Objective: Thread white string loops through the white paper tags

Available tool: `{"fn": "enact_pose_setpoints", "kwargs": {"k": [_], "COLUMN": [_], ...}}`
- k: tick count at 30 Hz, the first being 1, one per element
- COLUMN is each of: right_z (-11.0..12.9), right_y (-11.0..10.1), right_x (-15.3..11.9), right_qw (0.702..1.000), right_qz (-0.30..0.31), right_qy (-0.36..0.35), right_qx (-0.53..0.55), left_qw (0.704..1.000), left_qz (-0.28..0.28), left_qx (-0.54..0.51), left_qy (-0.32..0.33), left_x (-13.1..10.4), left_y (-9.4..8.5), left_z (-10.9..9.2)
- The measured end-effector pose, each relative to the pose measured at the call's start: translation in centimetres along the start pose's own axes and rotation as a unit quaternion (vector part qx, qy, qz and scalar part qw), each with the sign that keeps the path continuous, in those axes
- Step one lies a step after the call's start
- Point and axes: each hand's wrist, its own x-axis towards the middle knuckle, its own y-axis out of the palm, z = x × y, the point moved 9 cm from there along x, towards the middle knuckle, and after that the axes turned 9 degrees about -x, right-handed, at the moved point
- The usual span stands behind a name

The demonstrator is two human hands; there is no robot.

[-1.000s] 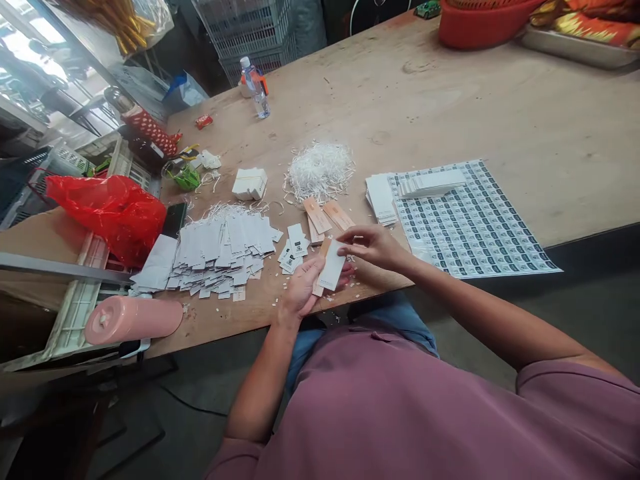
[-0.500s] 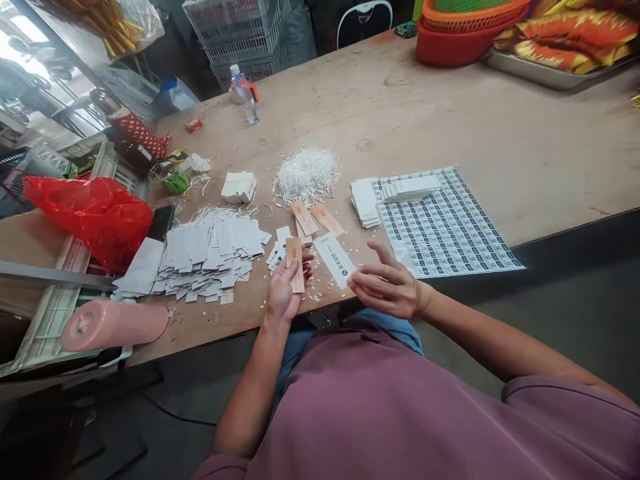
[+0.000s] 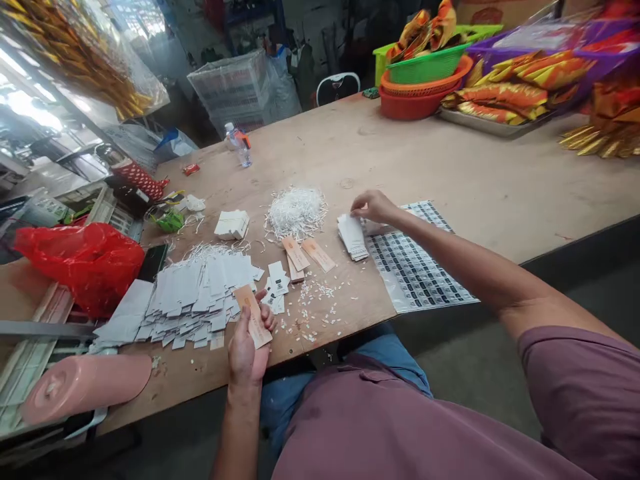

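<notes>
My left hand (image 3: 249, 347) is closed around an orange printed card (image 3: 253, 317), thumb on one side and fingers behind. The card is tilted above the near table edge, beside a wide heap of white strung tags (image 3: 200, 287). My right hand (image 3: 374, 205) reaches to the far end of a stack of white cards (image 3: 352, 237). Its fingertips pinch a white card there. Several orange cards (image 3: 319, 255) lie on the table between the hands, with small white tags (image 3: 277, 283) close by. A tangle of white strings (image 3: 296, 212) sits behind them.
A sheet of printed labels (image 3: 415, 267) lies under my right forearm. At left are a pink tumbler (image 3: 90, 387), a red plastic bag (image 3: 83, 263) and a block of white cards (image 3: 232, 225). A water bottle (image 3: 240, 147) and stacked baskets (image 3: 423, 93) stand farther back. Paper scraps litter the front.
My right hand has gone forward from the table edge to the white card stack; the printed white card is gone from its former spot. My left hand, still holding the orange card, has shifted left.
</notes>
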Motion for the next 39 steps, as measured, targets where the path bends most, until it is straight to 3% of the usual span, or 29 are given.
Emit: {"fn": "enact_pose_setpoints", "kwargs": {"k": [3, 5, 7, 11, 14, 17, 20, 23, 25, 27, 31, 33, 35, 37, 39], "right_z": [0.8, 3.4, 8.0, 19.4, 23.0, 23.5, 23.2, 24.2, 24.9, 24.8, 24.3, 23.1, 21.1, 19.2, 17.8], "right_y": [1.1, 1.0, 2.6, 10.3, 15.5, 17.8, 17.3, 13.0, 8.9, 6.1, 4.9, 5.5, 6.7, 8.4, 9.1], "right_x": [-0.5, -1.1, -1.6, -2.9, -3.1, -2.7, -2.3, -3.7, -6.2, -9.1, -13.6, -14.5, -14.8, -15.3, -15.6], "right_qw": [0.999, 0.987, 0.975, 0.948, 0.928, 0.919, 0.933, 0.949, 0.932, 0.916, 0.896, 0.913, 0.930, 0.926, 0.914], "right_qz": [-0.030, -0.119, -0.129, 0.042, 0.163, 0.219, 0.227, 0.152, 0.068, 0.024, 0.024, 0.007, 0.001, 0.032, 0.059], "right_qy": [-0.041, -0.105, -0.177, -0.308, -0.288, -0.258, -0.236, -0.274, -0.329, -0.347, -0.354, -0.299, -0.187, -0.077, -0.013], "right_qx": [-0.017, -0.040, -0.025, -0.068, -0.171, -0.201, -0.152, 0.020, 0.137, 0.198, 0.265, 0.278, 0.316, 0.369, 0.402], "left_qw": [0.996, 0.991, 0.989, 0.993, 0.995, 0.995, 0.995, 0.996, 0.996, 0.997, 0.997, 0.999, 0.999, 0.998, 0.999], "left_qz": [-0.050, -0.071, -0.079, -0.085, -0.093, -0.102, -0.099, -0.090, -0.086, -0.067, 0.010, 0.003, -0.034, -0.051, -0.025], "left_qx": [0.035, 0.062, 0.076, 0.057, 0.019, 0.001, -0.005, -0.014, -0.027, -0.043, -0.040, -0.013, 0.015, 0.033, 0.034], "left_qy": [0.066, 0.092, 0.097, 0.058, 0.031, 0.013, 0.006, 0.008, 0.009, -0.007, -0.062, -0.043, -0.002, 0.016, -0.004], "left_x": [-0.8, -1.3, -1.5, -1.1, -1.2, -1.5, -1.5, -1.1, -0.9, -0.6, -0.2, 0.1, 0.3, 0.4, 0.4], "left_y": [-2.9, -4.4, -5.1, -4.8, -4.7, -5.2, -5.9, -6.5, -6.6, -6.0, -2.6, -1.7, -1.5, -1.4, -0.8], "left_z": [-2.7, -3.8, -4.0, -2.6, -1.8, -1.5, -1.6, -1.6, -1.5, -0.9, 1.4, 2.1, 2.4, 3.0, 3.8]}}
